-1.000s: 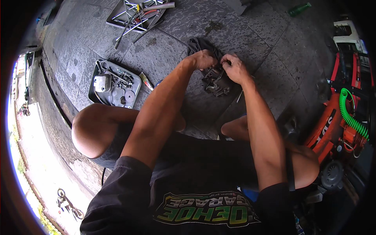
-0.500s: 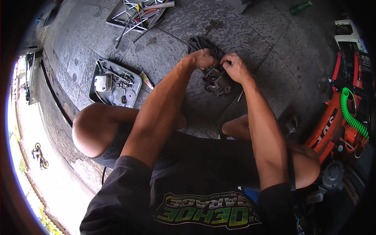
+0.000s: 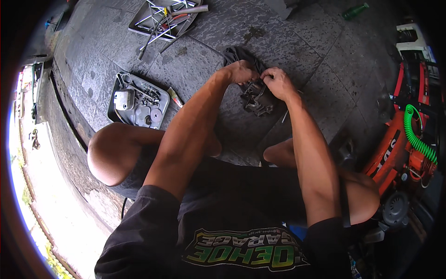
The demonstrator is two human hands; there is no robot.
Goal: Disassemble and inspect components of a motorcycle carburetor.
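My left hand has its fingers curled at the top of a dark, greasy metal engine part; what they hold is hidden. My right hand meets it from the other side, thumb and finger pinched at the part's upper edge on something too small to name. A dark crumpled cloth lies behind and under the part on the grey tiled floor. A thin rod shows beside my right wrist.
Left are a tray of metal parts and a small tube. A tray of tools sits farther back, a green bottle upper right. A red machine with a green coiled hose stands right. A bright street runs along the left.
A motorbike on the street has moved away, up the left side of the picture. My hands stay at the engine part with only slight finger movement.
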